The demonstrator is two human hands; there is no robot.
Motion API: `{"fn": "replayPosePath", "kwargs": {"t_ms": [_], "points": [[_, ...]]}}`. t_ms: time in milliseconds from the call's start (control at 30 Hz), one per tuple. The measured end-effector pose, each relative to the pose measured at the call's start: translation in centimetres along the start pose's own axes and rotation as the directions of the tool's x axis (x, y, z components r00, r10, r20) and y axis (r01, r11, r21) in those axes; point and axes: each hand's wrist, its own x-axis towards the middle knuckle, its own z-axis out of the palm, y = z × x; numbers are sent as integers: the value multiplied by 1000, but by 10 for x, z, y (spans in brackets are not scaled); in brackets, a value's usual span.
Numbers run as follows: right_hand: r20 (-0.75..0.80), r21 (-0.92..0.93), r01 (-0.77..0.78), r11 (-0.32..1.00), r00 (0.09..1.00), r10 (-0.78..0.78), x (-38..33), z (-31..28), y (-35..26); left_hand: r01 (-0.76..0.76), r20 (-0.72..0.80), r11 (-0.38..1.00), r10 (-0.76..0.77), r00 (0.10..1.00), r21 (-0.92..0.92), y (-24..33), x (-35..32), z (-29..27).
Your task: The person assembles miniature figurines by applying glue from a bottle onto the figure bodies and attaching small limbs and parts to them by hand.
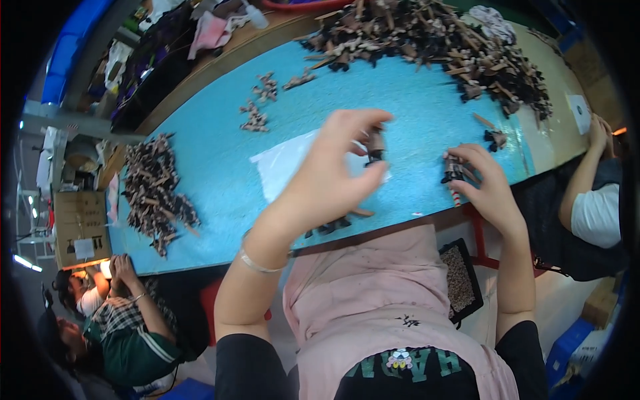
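Observation:
My left hand (pixel 327 167) is raised over the middle of the blue tabletop, blurred by motion. Its thumb and fingers curl round a small brown-and-black figure (pixel 376 143), whose details are smeared. Lower and to the right, the fingers of my right hand (pixel 485 183) pinch another small dark figure (pixel 453 170); a red-and-white striped part (pixel 456 197) sticks out below it. Under my left hand lies a white sheet (pixel 270 170), partly covered. Several dark pieces (pixel 327 228) rest at the near table edge, half hidden by my left forearm.
A large heap of brown, black and beige pieces (pixel 427 33) spreads along the far right; another pile (pixel 150 190) lies at left. Small groups (pixel 255 117) sit between. One loose piece (pixel 495 139) lies near my right hand. Co-workers (pixel 127 327) sit at both ends.

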Motion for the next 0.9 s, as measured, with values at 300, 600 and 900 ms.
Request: {"fn": "replayPosePath", "kwargs": {"t_ms": [300,600,900], "points": [[169,127,138,982,973,-159,15,38,-37,296,-199,865,-399,895,-404,-47,-175,-69],[339,69,298,952,891,-304,25,87,-54,331,-206,924,-293,934,189,-56,-169,-56],[-12,-2,248,969,969,-248,17,55,-31,248,-200,895,-185,962,371,-66,-176,-53]]}}
